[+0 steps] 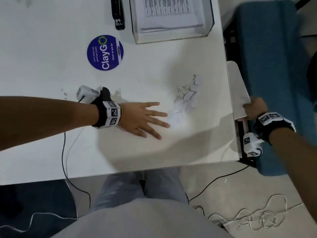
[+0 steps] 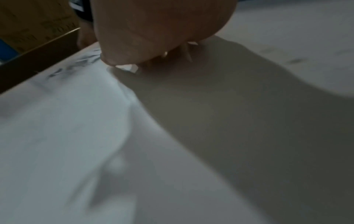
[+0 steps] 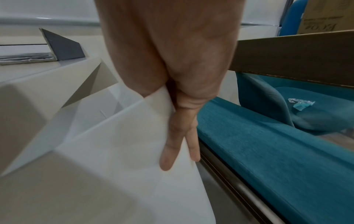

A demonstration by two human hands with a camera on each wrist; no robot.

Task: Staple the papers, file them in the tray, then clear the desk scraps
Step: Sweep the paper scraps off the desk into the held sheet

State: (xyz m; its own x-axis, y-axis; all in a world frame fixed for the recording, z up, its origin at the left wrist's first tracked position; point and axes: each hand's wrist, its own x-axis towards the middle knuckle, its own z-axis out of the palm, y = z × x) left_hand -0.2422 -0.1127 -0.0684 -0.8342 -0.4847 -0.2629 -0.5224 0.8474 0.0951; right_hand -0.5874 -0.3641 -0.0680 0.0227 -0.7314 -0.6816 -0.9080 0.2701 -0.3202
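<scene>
Torn white paper scraps (image 1: 186,98) lie in a loose pile near the desk's right edge. My left hand (image 1: 145,117) lies flat on the desk with fingers spread and straight, fingertips touching the nearest scraps (image 2: 127,67). My right hand (image 1: 253,108) grips a white sheet of paper (image 1: 237,90) held just off the desk's right edge, thumb on top and fingers (image 3: 179,136) underneath. The clear tray (image 1: 173,37) at the back holds the printed papers (image 1: 168,11). A black stapler (image 1: 117,12) lies left of the tray.
A round blue ClayGo sticker (image 1: 105,52) is on the white desk (image 1: 51,57). A teal chair (image 1: 274,66) stands right of the desk. Cables trail over the desk front and across the floor (image 1: 248,219). A cardboard box (image 3: 295,57) sits beyond the chair.
</scene>
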